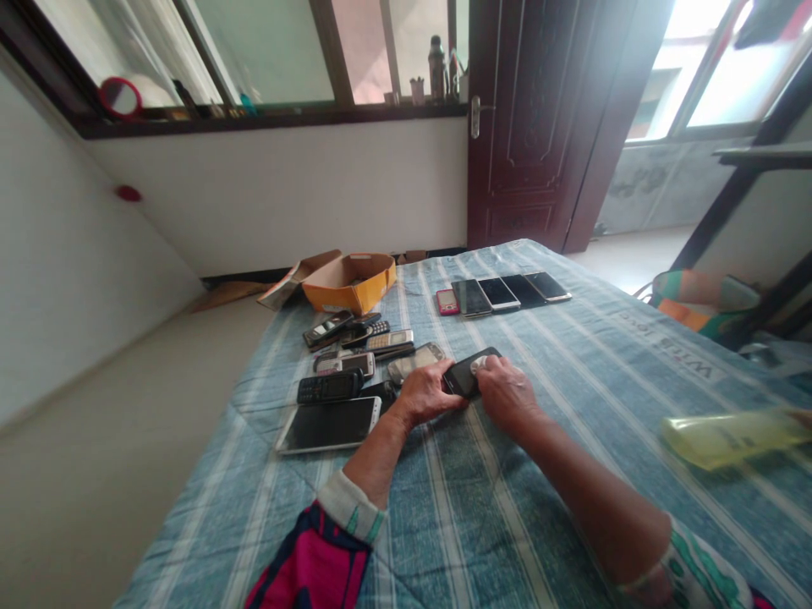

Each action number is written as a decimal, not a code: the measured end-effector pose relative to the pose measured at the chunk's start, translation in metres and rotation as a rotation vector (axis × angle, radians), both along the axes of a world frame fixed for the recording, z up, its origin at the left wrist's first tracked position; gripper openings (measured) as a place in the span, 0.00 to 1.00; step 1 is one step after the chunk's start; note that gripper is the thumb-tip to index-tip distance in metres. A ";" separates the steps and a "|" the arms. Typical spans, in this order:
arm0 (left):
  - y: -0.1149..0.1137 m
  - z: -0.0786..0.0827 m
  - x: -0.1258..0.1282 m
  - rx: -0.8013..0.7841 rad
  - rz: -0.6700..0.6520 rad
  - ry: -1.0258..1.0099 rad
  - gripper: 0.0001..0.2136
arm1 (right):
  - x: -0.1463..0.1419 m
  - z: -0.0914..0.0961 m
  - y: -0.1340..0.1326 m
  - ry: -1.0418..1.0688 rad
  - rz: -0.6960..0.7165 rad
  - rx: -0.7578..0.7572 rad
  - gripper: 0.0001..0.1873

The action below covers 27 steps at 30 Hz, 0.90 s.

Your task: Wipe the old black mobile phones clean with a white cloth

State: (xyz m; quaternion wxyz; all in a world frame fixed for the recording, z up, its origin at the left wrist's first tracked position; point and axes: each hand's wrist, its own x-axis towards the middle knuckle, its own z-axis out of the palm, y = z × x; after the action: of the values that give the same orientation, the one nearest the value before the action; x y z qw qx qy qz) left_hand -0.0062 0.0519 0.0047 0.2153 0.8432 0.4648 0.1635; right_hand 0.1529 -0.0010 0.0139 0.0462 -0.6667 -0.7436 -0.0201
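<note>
My left hand (pixel 426 393) grips the near end of a black smartphone (pixel 466 370) that lies on the blue striped cloth (pixel 571 372). My right hand (pixel 507 391) is closed on a small white wipe (pixel 480 364) and presses it onto the phone's screen. Left of my hands lies a pile of old phones: several keypad handsets (pixel 355 334), a black candybar phone (pixel 328 387) and a large white-edged smartphone (pixel 330 425). Further back, a small red phone (pixel 447 301) and several smartphones (pixel 511 292) lie side by side in a row.
An open orange cardboard box (pixel 351 282) stands at the cloth's far left corner. A blurred yellow-green bottle (pixel 729 437) lies at the right. A dark wooden door (pixel 539 127) and a window sill with bottles (pixel 437 72) are behind. Bare floor lies to the left.
</note>
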 end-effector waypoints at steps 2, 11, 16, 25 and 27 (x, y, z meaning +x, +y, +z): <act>0.002 -0.003 0.000 0.023 -0.006 -0.005 0.21 | -0.016 0.000 -0.008 0.009 0.079 -0.017 0.14; 0.001 0.001 -0.002 -0.047 -0.038 -0.010 0.23 | 0.006 0.002 0.002 0.030 -0.017 -0.005 0.15; 0.000 0.005 -0.002 -0.095 0.008 -0.027 0.39 | 0.030 -0.002 0.011 0.063 -0.130 0.035 0.16; 0.003 0.002 -0.005 -0.102 -0.059 -0.110 0.25 | 0.001 -0.012 0.002 0.114 0.139 0.141 0.15; 0.003 0.001 -0.006 -0.115 -0.063 -0.130 0.24 | 0.000 -0.013 0.002 0.114 0.172 0.145 0.14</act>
State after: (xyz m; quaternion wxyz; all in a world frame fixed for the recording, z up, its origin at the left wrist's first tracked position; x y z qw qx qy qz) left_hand -0.0117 0.0553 0.0061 0.2981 0.8311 0.4319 0.1839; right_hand 0.1530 0.0012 0.0005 0.1379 -0.5952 -0.7910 -0.0318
